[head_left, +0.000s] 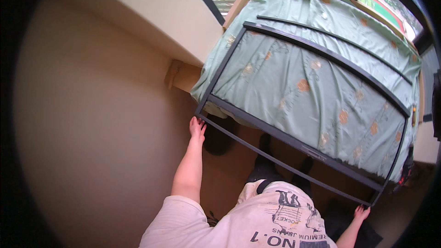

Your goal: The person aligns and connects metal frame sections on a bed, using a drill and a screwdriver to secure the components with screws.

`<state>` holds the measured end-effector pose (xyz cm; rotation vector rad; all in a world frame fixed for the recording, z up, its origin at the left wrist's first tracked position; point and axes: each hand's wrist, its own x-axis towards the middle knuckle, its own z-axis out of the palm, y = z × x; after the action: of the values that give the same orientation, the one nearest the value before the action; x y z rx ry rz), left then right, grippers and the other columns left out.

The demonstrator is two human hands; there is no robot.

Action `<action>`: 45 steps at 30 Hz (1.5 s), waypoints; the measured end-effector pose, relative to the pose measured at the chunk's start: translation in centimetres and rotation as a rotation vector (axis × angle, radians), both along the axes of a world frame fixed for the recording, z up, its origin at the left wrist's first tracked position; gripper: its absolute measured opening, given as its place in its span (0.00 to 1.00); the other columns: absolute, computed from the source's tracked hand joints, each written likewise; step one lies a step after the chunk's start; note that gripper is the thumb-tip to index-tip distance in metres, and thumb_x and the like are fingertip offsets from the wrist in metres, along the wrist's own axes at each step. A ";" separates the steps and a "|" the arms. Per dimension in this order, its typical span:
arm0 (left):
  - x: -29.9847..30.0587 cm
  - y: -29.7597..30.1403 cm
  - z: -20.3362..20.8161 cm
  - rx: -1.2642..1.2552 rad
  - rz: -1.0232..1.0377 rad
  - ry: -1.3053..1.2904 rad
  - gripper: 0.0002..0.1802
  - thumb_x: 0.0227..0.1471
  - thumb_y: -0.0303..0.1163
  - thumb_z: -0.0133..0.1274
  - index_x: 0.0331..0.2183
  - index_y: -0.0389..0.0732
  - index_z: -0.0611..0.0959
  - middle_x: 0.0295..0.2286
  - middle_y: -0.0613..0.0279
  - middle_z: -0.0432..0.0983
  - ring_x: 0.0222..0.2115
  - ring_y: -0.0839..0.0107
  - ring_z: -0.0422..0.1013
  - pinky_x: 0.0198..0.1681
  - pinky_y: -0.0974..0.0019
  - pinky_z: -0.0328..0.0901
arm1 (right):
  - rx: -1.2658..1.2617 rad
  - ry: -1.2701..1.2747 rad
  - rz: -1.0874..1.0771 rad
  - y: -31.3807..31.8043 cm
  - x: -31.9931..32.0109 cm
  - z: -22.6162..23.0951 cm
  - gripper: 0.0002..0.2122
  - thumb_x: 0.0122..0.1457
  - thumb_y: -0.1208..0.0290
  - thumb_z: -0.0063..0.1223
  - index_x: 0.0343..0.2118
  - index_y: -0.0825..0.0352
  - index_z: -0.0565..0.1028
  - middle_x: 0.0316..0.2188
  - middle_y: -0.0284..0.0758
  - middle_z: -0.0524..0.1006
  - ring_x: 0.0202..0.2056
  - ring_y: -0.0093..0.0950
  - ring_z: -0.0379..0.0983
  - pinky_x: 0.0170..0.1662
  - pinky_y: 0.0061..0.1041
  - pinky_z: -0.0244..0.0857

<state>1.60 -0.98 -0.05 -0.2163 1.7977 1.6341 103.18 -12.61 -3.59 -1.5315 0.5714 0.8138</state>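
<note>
A large rectangular dark metal frame (271, 128) leans over a surface covered with a green flowered cloth (317, 85). It has a thick far bar, a second thick bar nearer me, and a thin bar along its near edge. My left hand (197, 128) is closed on the near left corner. My right hand (362, 212) is closed on the near right corner, its fingers small and partly hidden. Beyond the frame, a separate thin dark bar (335, 40) lies on the cloth.
A plain wall (101, 110) runs along my left, with a pale ledge (161, 9) above. A small wooden piece (183, 76) stands by the cloth's left edge. Dark-framed windows (381, 0) are at the back. Dark items lie low at the right, hard to make out.
</note>
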 end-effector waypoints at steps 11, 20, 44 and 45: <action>-2.6 1.9 0.1 0.154 0.002 -0.047 0.14 0.58 0.38 0.52 0.44 0.41 0.79 0.35 0.68 0.76 0.34 0.76 0.72 0.36 0.72 0.66 | -0.192 -0.033 0.063 -1.9 -16.9 4.3 0.39 0.52 0.51 0.56 0.60 0.70 0.53 0.59 0.36 0.59 0.49 0.31 0.69 0.46 0.33 0.70; -15.4 11.9 3.2 -0.348 -0.283 0.946 0.13 0.50 0.37 0.57 0.32 0.36 0.83 0.26 0.55 0.80 0.28 0.64 0.75 0.35 0.64 0.68 | 0.118 -0.188 0.192 -3.5 -17.6 2.5 0.21 0.58 0.52 0.46 0.11 0.47 0.56 0.08 0.22 0.55 0.11 0.19 0.52 0.13 0.18 0.51; -23.7 22.3 2.1 -0.560 -0.636 1.289 0.12 0.46 0.34 0.55 0.34 0.43 0.85 0.30 0.49 0.79 0.33 0.53 0.76 0.36 0.56 0.70 | 0.225 -0.211 0.583 -10.9 -21.3 10.6 0.16 0.63 0.62 0.36 0.16 0.50 0.63 0.14 0.23 0.62 0.16 0.18 0.57 0.18 0.19 0.55; -24.6 21.8 2.7 -0.578 -0.630 1.298 0.12 0.46 0.34 0.55 0.34 0.43 0.85 0.30 0.49 0.79 0.33 0.53 0.76 0.36 0.56 0.70 | 0.191 -0.255 0.480 -9.5 -22.6 10.4 0.16 0.62 0.63 0.36 0.15 0.50 0.62 0.13 0.23 0.61 0.15 0.18 0.56 0.18 0.19 0.55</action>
<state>-23.03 20.80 2.61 1.3098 2.7782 0.6886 80.62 -22.07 6.79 -1.5825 -0.0689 0.9814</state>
